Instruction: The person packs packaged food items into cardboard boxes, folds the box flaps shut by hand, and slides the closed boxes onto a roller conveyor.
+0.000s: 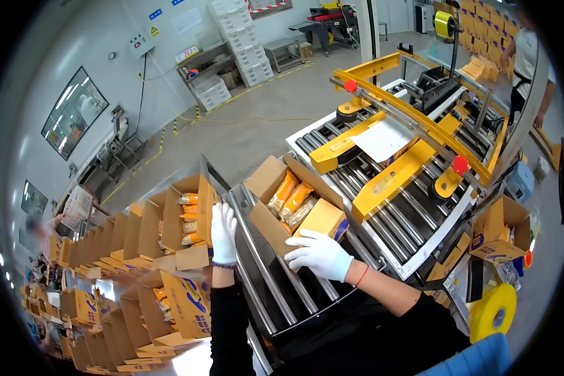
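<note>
My left hand (224,233), in a white glove, has its fingers stretched out and lies against the side of an open cardboard box (205,210) at the front of a row. Orange and clear packets (190,216) show inside that box. On the rollers to its right stands another open carton (266,227), tilted in my view, holding several orange packets (294,197) and clear ones. My right hand (319,255), also gloved, rests with spread fingers on this carton's near edge, beside a yellow-brown flap (323,219). Its fingertips partly cover the edge.
A roller conveyor (382,216) with a yellow-framed machine (391,182) stands ahead right. Several filled cartons (169,307) line the left. A yellow tape roll (494,312) and an open box (500,229) are at right. Other people (532,62) stand at both sides.
</note>
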Tool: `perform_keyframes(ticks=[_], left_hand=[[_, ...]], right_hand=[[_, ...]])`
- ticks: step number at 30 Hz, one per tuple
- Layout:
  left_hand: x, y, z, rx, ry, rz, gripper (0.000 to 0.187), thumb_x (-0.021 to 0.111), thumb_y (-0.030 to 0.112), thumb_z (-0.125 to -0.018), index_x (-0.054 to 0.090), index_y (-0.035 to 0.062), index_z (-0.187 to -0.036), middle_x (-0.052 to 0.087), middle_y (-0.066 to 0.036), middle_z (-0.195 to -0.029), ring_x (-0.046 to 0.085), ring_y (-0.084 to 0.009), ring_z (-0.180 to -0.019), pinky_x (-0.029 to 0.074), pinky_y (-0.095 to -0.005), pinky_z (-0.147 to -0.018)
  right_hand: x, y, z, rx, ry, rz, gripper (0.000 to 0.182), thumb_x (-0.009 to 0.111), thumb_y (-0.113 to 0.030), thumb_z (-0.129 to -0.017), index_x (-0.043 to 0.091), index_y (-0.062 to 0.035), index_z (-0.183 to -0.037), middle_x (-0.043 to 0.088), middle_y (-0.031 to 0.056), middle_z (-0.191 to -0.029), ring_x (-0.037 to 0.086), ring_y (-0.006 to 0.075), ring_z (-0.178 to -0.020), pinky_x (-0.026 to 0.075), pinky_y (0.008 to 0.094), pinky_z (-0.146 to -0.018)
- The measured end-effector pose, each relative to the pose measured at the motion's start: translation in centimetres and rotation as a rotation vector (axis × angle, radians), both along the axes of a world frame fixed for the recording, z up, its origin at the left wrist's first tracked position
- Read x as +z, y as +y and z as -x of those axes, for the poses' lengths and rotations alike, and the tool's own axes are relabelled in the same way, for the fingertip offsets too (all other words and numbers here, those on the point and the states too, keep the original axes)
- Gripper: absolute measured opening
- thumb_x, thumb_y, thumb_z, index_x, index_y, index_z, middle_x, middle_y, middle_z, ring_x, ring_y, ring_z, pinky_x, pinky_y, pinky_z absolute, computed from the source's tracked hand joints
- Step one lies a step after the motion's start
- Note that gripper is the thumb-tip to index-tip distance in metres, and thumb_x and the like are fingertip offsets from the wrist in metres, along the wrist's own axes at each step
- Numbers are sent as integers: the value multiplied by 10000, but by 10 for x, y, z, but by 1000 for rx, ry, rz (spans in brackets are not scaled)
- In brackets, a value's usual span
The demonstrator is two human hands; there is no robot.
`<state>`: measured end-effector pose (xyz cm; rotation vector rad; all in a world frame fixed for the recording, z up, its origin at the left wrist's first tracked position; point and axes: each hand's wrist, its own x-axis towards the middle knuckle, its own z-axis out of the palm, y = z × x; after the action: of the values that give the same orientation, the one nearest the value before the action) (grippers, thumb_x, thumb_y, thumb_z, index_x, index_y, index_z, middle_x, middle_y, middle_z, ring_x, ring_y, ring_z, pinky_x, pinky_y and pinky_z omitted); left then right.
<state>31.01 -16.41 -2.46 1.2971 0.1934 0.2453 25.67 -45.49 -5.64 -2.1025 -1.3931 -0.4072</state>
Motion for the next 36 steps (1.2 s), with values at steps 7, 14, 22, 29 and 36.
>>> perform_keyframes(ticks=[7,14,22,29,36], left_hand=[[-56,2,-80,-118,317,152,866,478,696,-1013,389,-15,-1498,588,-191,-1422,654,-280,-1165,540,-380,-916],[-113,-40,-11,-629,496,426,364,605,251,-1016,566,-26,-1248,646,-234,-1253,672,-390,-1128,582,-513,-943],[-86,-70,113,-732,598,169,454,630,199,-1026,519,-64,-1380,687,-210,-1233,729,-323,-1026,608,-401,-908],[-71,9,121,-118,184,77,752,444,516,-1094,292,-34,-1584,459,-238,-1543,501,-340,-1397,420,-436,-1150],[-43,14,94,-221,-13,203,764,353,552,-1090,253,4,-1612,347,-185,-1635,348,-326,-1493,294,-450,-1212]], right_hand=[[41,9,-6,-586,85,-186,659,754,-139,-779,543,-32,-1393,569,213,-1414,586,402,-1214,486,461,-1036],[11,-10,-27,-720,517,-469,394,598,-359,-1021,730,-2,-920,685,221,-821,638,445,-825,509,523,-777],[21,-13,36,-316,79,-54,303,687,-298,-942,672,-62,-1132,691,90,-1100,655,258,-1068,481,390,-997],[12,-10,71,-283,-10,23,322,634,-175,-832,663,-9,-1106,668,106,-1117,626,249,-1099,484,364,-994],[1,28,125,-255,-179,88,361,601,-147,-855,661,117,-1092,655,195,-1071,627,325,-1058,481,404,-1034]])
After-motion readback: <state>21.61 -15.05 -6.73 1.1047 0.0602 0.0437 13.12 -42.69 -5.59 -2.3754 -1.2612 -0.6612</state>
